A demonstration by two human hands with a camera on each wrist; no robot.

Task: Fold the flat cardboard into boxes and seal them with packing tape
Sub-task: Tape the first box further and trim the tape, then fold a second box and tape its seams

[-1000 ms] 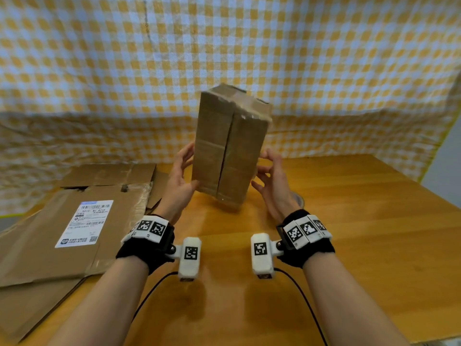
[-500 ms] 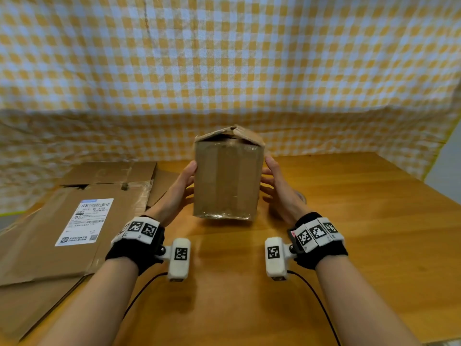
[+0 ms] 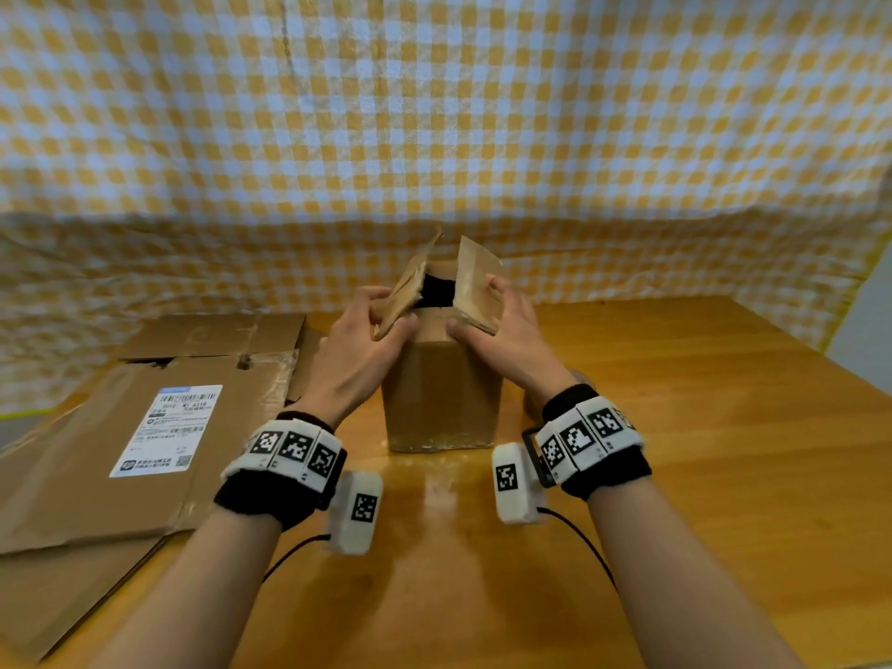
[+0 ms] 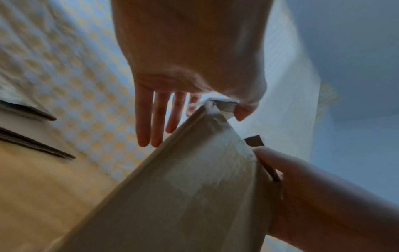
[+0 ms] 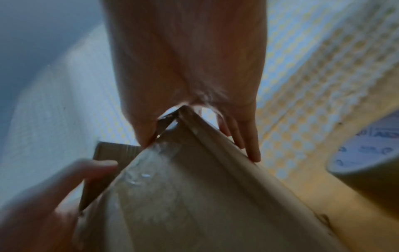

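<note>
Head view: the box [image 3: 441, 393] stands upright on the wooden table [image 3: 700, 427], its long axis vertical, directly between my two hands. My left hand [image 3: 359, 350] pinches the left top flap [image 3: 403, 294] between thumb and fingers; my right hand [image 3: 507, 330] grips the right top flap [image 3: 475, 282] the same way. Both flaps stand raised and spread apart, leaving the dark opening between them. Each flap lies inward of the fingers holding it, so I judge that the coming fold calls for both hands to press toward the centre and down. A stack of flat cardboard [image 3: 96, 451] lies at my left. Right wrist view: a tape roll [image 5: 367, 163] rests on the table just beside the box, on my right hand's side, which I judge the nearer hand for sealing.
</note>
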